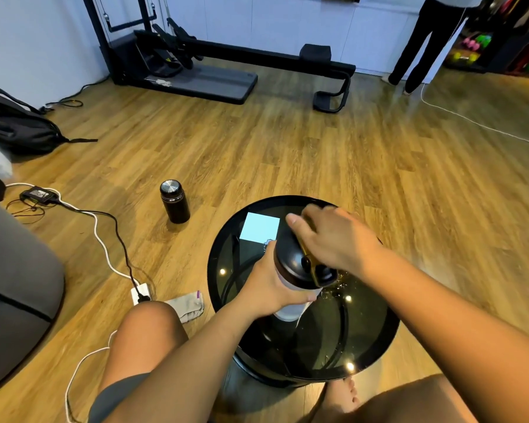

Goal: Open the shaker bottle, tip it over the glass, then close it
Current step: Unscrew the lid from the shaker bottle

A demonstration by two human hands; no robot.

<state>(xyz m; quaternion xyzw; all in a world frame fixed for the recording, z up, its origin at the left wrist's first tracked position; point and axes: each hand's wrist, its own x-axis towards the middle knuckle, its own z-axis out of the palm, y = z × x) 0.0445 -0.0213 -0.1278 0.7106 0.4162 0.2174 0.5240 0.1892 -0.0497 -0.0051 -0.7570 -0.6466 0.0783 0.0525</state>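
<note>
Wood floor [287, 154], one round black glass table [376, 340]. One shaker bottle [290, 288] over table, tilted. Left hand [269, 288]: fingers wrapped round its pale body. Right hand [333, 236]: fingers curled over the black lid [290, 254]. Glass not discernible. One dark flask [174, 201] stands on floor, well apart.

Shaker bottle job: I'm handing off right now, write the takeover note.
Left hand: grip closed around the shaker bottle body, holding it over the round glass table.
Right hand: on the black lid, fingers over the flip cap.
Glass: hidden behind the right hand; only glints show, so confirm its spot.
Done: bottle picked up.
Left: whether the lid is open can't be told; tip over the glass, close.
</note>
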